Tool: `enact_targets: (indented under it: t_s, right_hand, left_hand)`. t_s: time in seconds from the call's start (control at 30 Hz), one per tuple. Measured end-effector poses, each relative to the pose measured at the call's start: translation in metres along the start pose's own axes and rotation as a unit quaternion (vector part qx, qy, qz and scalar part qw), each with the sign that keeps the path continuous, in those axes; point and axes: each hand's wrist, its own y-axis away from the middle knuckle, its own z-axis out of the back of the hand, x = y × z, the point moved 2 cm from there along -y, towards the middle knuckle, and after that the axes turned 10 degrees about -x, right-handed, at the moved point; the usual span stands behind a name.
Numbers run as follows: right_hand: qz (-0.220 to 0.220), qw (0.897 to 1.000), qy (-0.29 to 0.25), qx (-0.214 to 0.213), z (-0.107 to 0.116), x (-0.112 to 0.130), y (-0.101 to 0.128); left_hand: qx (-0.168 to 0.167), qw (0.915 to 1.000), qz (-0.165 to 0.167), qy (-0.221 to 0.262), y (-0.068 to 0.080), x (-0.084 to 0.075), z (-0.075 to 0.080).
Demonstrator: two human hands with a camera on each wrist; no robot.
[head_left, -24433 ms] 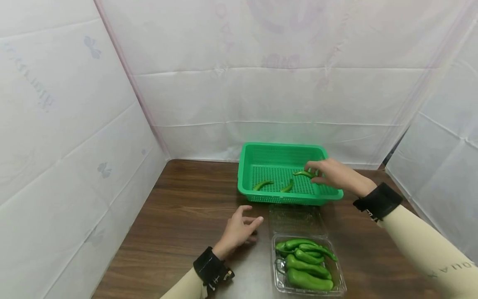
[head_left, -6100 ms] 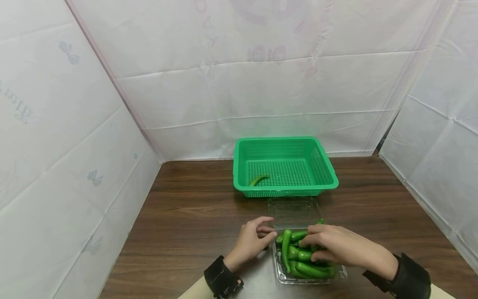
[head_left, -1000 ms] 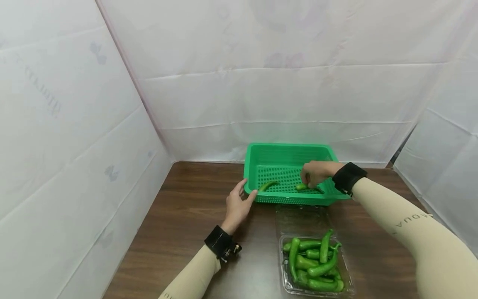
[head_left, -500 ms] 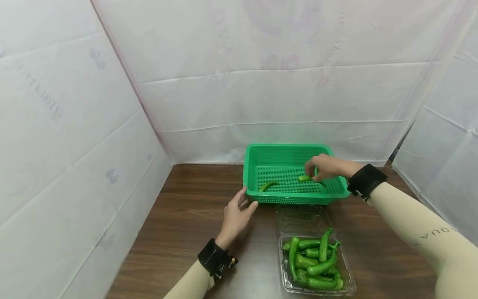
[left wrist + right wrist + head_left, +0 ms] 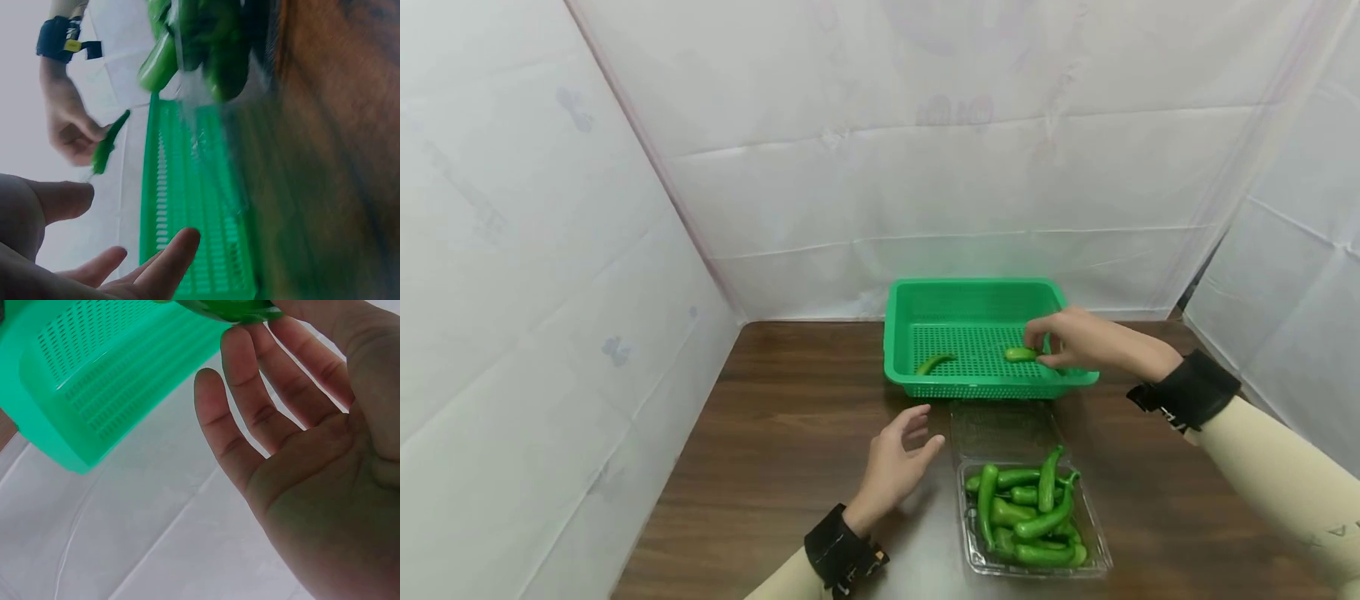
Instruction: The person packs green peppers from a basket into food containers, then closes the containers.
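Observation:
My right hand point(image 5: 1078, 342) pinches a green chili pepper point(image 5: 1020, 355) between thumb and fingertips, over the right side of the green basket point(image 5: 895, 329). In the right wrist view the pepper point(image 5: 231, 309) shows at the top edge, with the thumb and fingertips on it. A second, thinner chili point(image 5: 936, 362) lies at the basket's front left. My left hand point(image 5: 895, 467) hovers over the table between basket and box, fingers spread and nothing in them. Just right of it, a clear plastic box point(image 5: 970, 567) holds several green peppers point(image 5: 1037, 523).
The box's clear lid point(image 5: 1006, 429) lies folded back on the table, reaching to the basket's front. White sheeting point(image 5: 865, 192) walls in the brown wooden table point(image 5: 760, 433) at the back and both sides.
The right hand has lifted the pepper from the basket floor and shifted right with it. My left hand has left the basket's front left corner and drawn back toward the box.

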Motion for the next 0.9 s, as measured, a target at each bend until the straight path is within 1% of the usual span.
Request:
enact_targets:
  t_s: [0.2,0.3,0.5,0.63,0.77,0.9]
  right_hand:
    - [0.063,0.998,-0.006,-0.028,0.0,0.023,0.014]
    - [0.073,0.997,-0.01,-0.029,-0.001,0.03,0.021]
    - [0.079,0.996,-0.024,-0.023,-0.009,0.041,0.031]
    - [0.082,0.996,-0.039,-0.015,-0.017,0.046,0.036]
    - [0.084,0.995,-0.044,-0.009,-0.025,0.048,0.038]
    - [0.095,0.995,-0.042,-0.011,-0.036,0.047,0.04]
  left_hand:
    - [0.054,0.9973,0.01,-0.05,0.007,0.002,-0.014]
    - [0.072,0.9956,0.008,-0.059,0.011,0.003,-0.019]
    - [0.099,0.9942,0.008,-0.042,0.016,0.006,-0.023]
    - [0.12,0.992,0.026,-0.031,0.019,0.008,-0.025]
    - [0.125,0.9909,0.042,-0.025,0.021,0.01,-0.025]
    - [0.124,0.9909,0.047,-0.028,0.022,0.01,-0.025]
